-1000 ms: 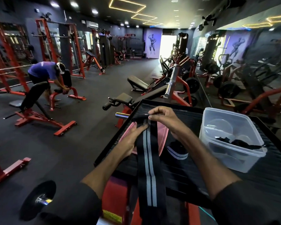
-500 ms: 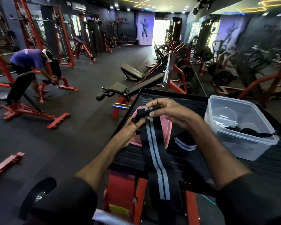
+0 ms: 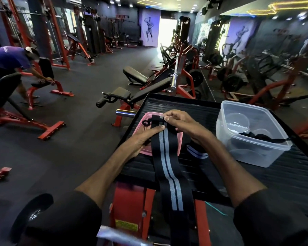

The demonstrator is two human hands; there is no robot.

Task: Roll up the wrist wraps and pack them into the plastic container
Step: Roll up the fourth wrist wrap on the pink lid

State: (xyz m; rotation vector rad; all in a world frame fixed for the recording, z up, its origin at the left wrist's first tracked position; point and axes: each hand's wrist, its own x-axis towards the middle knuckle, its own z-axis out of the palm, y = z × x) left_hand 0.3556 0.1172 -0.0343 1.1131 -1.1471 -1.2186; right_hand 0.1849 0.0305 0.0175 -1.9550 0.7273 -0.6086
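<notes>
your left hand and right hand both pinch the top end of the wrist wrap at centre frame, fingers closed on the fabric, thumbs pressing from the near side. holding that end up over the pink lid looks like the start of a roll: the first fold is being tucked, and the long striped tail hangs down off the near edge of the worktop so it can feed in freely. the thumb loop pokes out to the left of the fold.

plastic container sits open at right of frame, well apart from your hands, within easy reach for packing. dark strapping already lies inside it, with a strand trailing over the near right rim; probably a wrap, though whether it is rolled is hard to make out.

second wrap, striped, lies just beside your right wrist, mostly hidden under the forearm. the tail's lower end is cut off in shadow near the bottom of the frame. the fold itself is covered by your fingers, so how many turns are in can't be told.
</notes>
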